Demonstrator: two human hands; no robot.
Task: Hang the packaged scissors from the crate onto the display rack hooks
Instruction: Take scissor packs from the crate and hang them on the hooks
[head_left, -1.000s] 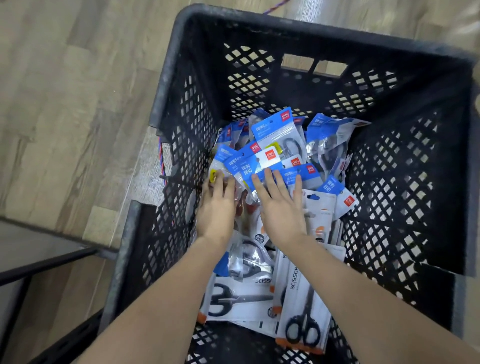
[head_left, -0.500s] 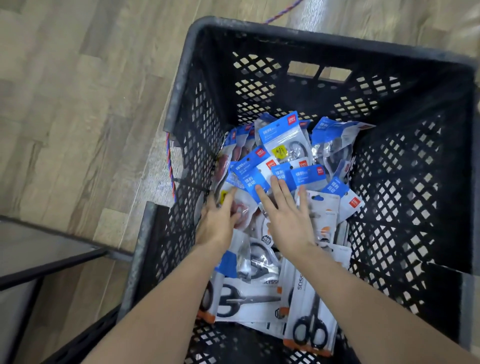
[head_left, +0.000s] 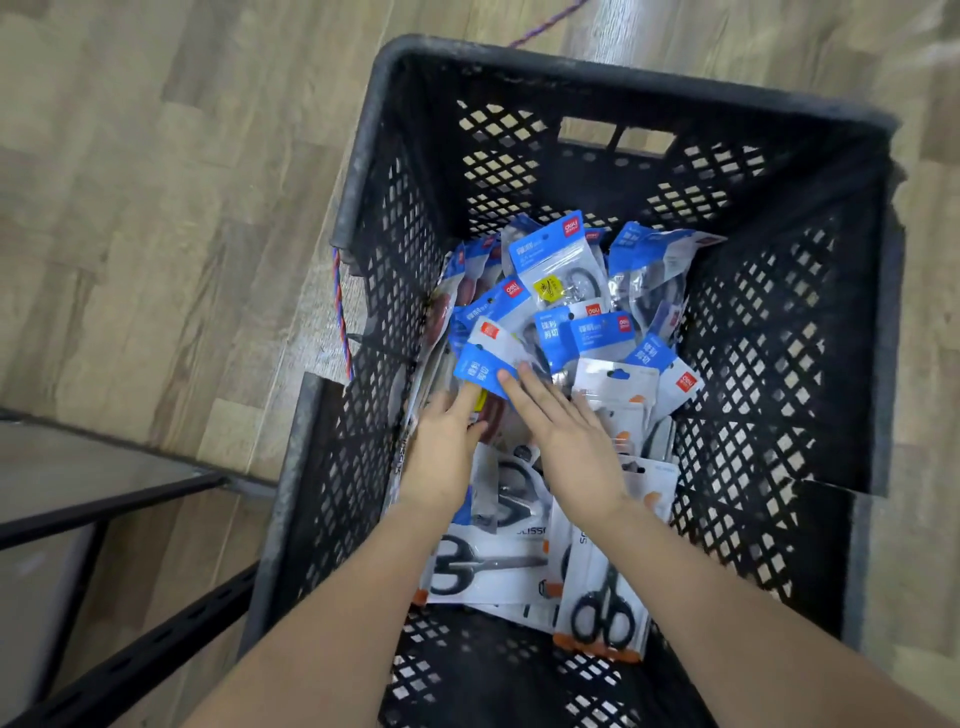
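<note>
Lower left of the frame: dark metal bars of a frame, possibly the display rack, hooks not in view. Left of centre: a red-and-blue cord trailing down the outside of the black lattice crate standing on the wood-look floor. Centre: left hand reaching into the pile, grip curled around the lower edge of a blue-headed scissors pack, whether pinched closed not discernible. Just beside it, right hand lying flat on the packs, grip apart, fingers touching the same blue header. All packaged scissors in the crate, none hung.

Likely trouble: glossy overlapping sleeves sliding, with neighbouring packs dragged up or the chosen one slipping back; header holes snagging on others.

Count: two hands, one crate, blue-headed packs roughly a dozen, white-and-orange carded scissors at least four, exact totals hidden by overlap.
</note>
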